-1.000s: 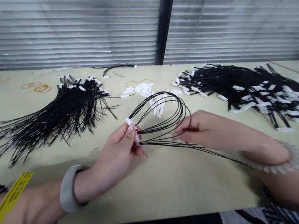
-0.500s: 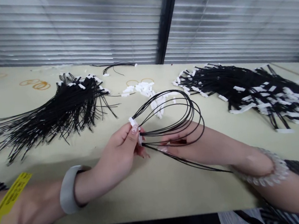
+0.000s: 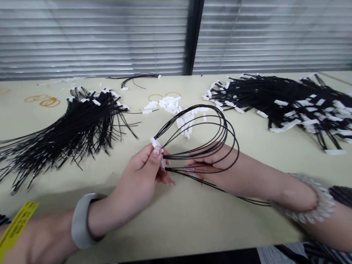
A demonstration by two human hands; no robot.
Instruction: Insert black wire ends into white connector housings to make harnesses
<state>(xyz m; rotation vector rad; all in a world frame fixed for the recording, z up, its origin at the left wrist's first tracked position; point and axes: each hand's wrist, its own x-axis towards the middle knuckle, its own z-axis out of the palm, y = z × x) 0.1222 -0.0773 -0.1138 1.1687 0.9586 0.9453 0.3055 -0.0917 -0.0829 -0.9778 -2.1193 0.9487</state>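
Observation:
My left hand (image 3: 144, 165) pinches a white plastic connector (image 3: 154, 142) between thumb and fingers, above the table's middle. Black wires (image 3: 231, 132) leave the connector, curve round to the right in wide loops and return to its lower part; a few trail off under my right forearm. Behind these loops my right hand (image 3: 213, 163) has its fingers closed together on wires just right of the connector. The loops partly cover those fingers, and how many wires they grip cannot be made out.
Piles of black wires with white connectors lie at left (image 3: 70, 127) and right (image 3: 270, 96). Loose white connectors (image 3: 171, 104) are scattered beyond my hands. Rubber bands (image 3: 49, 102) and a small wire bundle (image 3: 139, 76) lie further back. Window blinds (image 3: 88, 31) stand behind the table (image 3: 161, 227).
My right fingers have shifted slightly up and left, closer to the connector, and now close together on wires. My left hand keeps its hold almost in place.

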